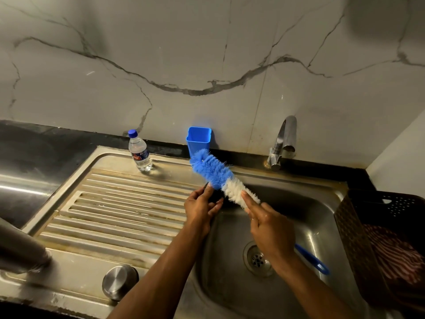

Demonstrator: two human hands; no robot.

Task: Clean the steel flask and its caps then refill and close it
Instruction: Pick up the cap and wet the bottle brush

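My right hand (269,229) grips a blue and white bottle brush (218,178) over the sink basin (299,203), its bristle head pointing up and left and its blue handle end sticking out behind my wrist. My left hand (201,207) holds a small dark cap (216,198), mostly hidden by my fingers, right under the bristles. The steel flask (20,247) lies blurred at the left edge on the drainboard. A round steel cap (119,282) sits on the drainboard near the front.
A small plastic water bottle (139,151) with a blue lid stands at the back of the ribbed drainboard (110,203). A blue square cup (199,140) stands against the wall. The tap (284,141) is at the back right. A dark perforated basket (379,226) with striped cloth fills the right.
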